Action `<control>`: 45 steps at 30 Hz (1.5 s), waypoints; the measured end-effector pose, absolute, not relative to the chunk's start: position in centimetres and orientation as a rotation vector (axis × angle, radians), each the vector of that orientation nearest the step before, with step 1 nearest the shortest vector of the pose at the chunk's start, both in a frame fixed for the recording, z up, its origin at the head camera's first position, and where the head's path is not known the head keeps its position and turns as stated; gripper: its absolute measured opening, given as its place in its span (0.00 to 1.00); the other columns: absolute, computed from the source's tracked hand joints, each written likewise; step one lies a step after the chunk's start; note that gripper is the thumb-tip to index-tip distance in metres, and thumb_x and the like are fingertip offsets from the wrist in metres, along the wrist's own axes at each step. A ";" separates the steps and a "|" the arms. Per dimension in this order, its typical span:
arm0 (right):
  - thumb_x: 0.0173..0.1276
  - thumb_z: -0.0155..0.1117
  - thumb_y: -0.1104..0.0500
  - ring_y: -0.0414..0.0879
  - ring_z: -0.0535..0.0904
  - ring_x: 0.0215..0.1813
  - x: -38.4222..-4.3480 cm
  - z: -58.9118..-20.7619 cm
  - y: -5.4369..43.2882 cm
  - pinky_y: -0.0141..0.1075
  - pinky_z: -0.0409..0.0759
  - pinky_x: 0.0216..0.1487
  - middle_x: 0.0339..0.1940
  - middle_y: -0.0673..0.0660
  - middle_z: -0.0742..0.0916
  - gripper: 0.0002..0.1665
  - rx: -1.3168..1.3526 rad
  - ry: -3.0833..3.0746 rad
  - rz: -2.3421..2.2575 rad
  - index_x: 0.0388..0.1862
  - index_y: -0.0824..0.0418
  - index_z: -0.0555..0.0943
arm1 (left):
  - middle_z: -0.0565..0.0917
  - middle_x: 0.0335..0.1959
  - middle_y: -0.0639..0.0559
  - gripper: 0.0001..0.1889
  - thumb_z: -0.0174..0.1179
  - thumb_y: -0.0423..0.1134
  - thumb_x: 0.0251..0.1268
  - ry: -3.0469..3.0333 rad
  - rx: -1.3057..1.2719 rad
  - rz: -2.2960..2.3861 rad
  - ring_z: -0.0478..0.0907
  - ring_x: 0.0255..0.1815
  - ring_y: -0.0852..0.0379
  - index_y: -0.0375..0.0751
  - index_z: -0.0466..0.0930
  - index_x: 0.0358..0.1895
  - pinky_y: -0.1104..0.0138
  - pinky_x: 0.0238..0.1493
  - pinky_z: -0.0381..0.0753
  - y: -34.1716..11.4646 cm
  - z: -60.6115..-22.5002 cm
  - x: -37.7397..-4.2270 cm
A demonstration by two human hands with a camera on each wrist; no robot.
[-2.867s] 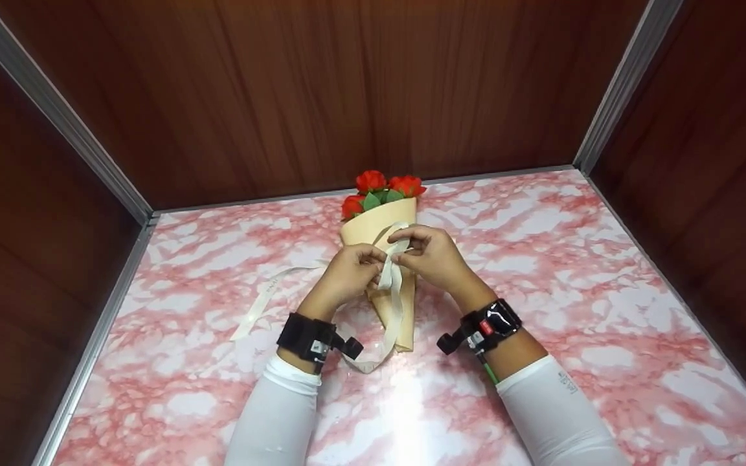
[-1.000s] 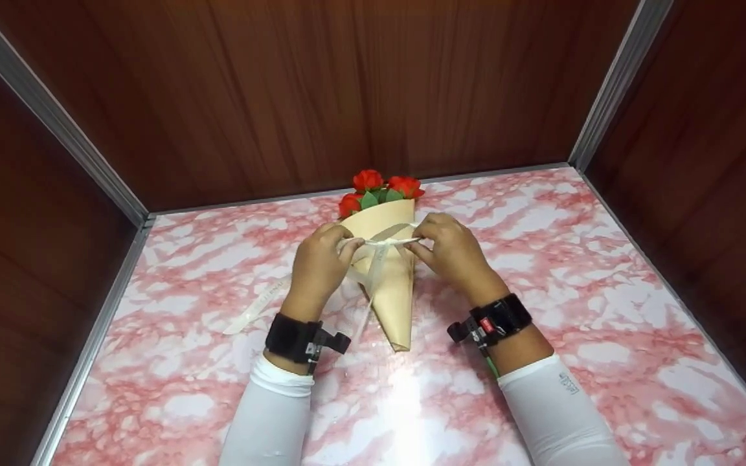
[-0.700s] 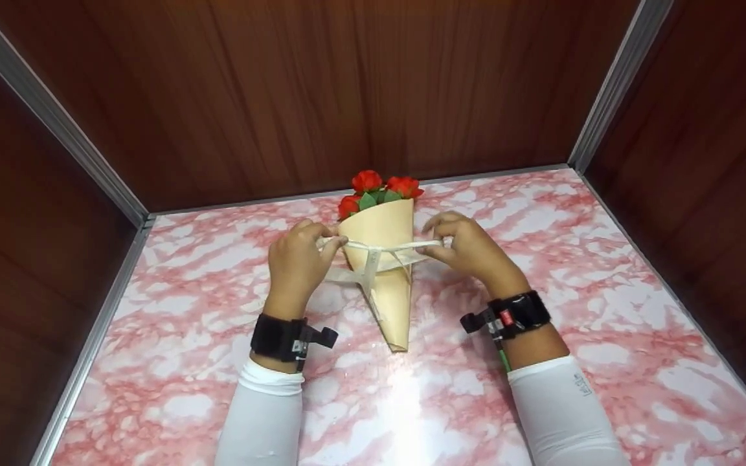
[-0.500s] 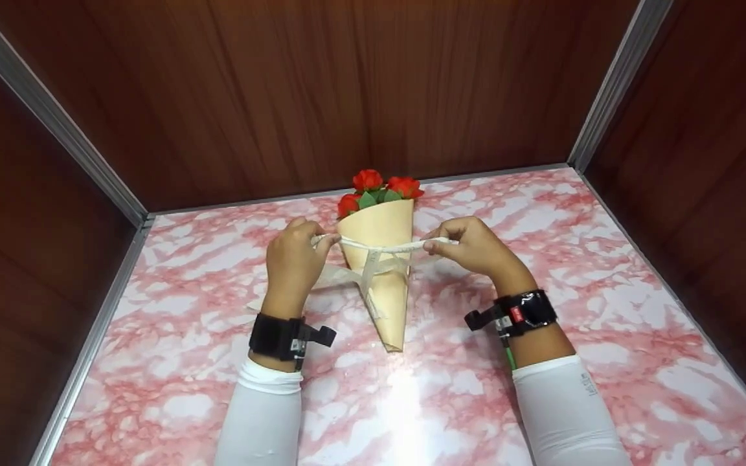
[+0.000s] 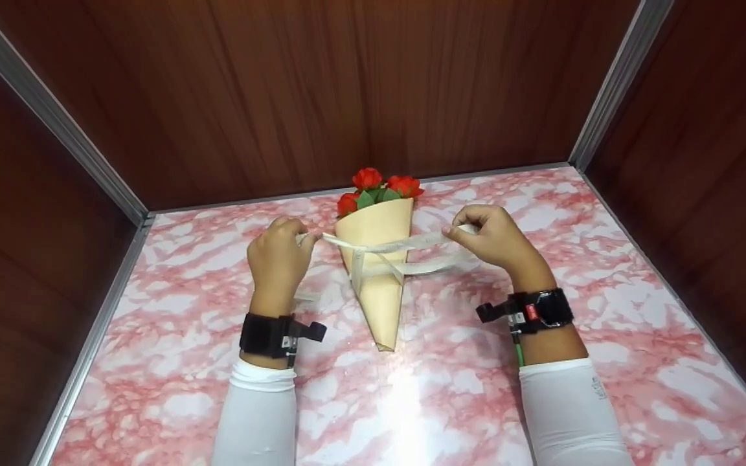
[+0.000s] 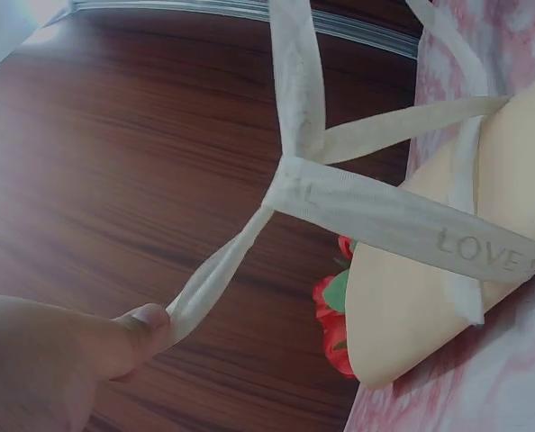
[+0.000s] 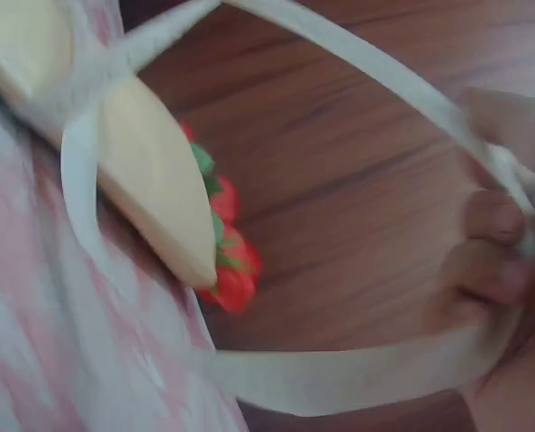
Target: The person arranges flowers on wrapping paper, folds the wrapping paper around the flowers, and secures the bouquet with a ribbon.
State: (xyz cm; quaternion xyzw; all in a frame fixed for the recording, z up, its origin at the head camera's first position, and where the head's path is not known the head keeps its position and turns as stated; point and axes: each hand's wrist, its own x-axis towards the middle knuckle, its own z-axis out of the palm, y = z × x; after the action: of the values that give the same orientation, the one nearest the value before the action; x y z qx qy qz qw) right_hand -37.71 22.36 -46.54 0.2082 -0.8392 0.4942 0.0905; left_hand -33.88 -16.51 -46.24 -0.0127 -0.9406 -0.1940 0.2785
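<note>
A bouquet of red roses (image 5: 368, 178) with green leaves lies on the table, wrapped in a cream paper cone (image 5: 381, 223). A pale ribbon (image 5: 399, 246) with printed letters crosses the front of the cone and meets in a knot or crossing above it. My left hand (image 5: 279, 259) pinches one part of the ribbon left of the cone; in the left wrist view that part looks like a narrow folded loop (image 6: 215, 274). To the right, my right hand (image 5: 493, 236) grips another stretch, and a length of ribbon (image 7: 340, 373) hangs from its curled fingers.
The table (image 5: 172, 362) has a pink and white marbled top. Dark wood-look panels (image 5: 360, 84) with metal edge strips (image 5: 81, 136) stand at the back and both sides. Each wrist wears a black strap with a small camera (image 5: 493, 312).
My hands were together at the ribbon over the cone. They have since drawn apart to left and right, stretching the ribbon between them. The cone's lower tip has shifted slightly left.
</note>
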 end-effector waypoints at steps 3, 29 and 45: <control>0.74 0.80 0.56 0.40 0.74 0.33 -37.6 -46.2 23.1 0.33 0.74 0.36 0.28 0.45 0.85 0.11 0.631 -2.631 1.313 0.30 0.55 0.91 | 0.93 0.41 0.44 0.11 0.78 0.47 0.74 -2.530 0.001 -0.498 0.92 0.42 0.36 0.42 0.96 0.44 0.43 0.42 0.89 -17.1 -46.1 -33.9; 0.82 0.74 0.49 0.49 0.78 0.41 -38.5 -46.6 26.4 0.41 0.77 0.45 0.43 0.55 0.93 0.13 0.408 -2.774 1.107 0.40 0.57 0.93 | 0.83 0.37 0.45 0.12 0.59 0.40 0.86 -2.975 -0.023 -1.682 0.80 0.33 0.54 0.33 0.79 0.41 0.64 0.33 0.81 -18.6 -51.7 -35.8; 0.82 0.70 0.54 0.48 0.75 0.36 -38.5 -46.7 28.1 0.39 0.73 0.40 0.34 0.54 0.86 0.12 0.315 -2.689 1.065 0.38 0.59 0.89 | 0.89 0.43 0.44 0.10 0.60 0.41 0.85 -3.052 -0.410 -1.086 0.83 0.41 0.52 0.41 0.87 0.45 0.57 0.48 0.84 -14.5 -49.2 -34.7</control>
State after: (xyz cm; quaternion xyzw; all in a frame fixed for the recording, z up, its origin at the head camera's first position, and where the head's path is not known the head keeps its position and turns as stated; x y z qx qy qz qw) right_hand -38.49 28.13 -46.65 0.1074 -0.9181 0.3636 0.1158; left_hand -34.75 -14.52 -49.22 -0.1254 -0.9329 -0.3319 -0.0617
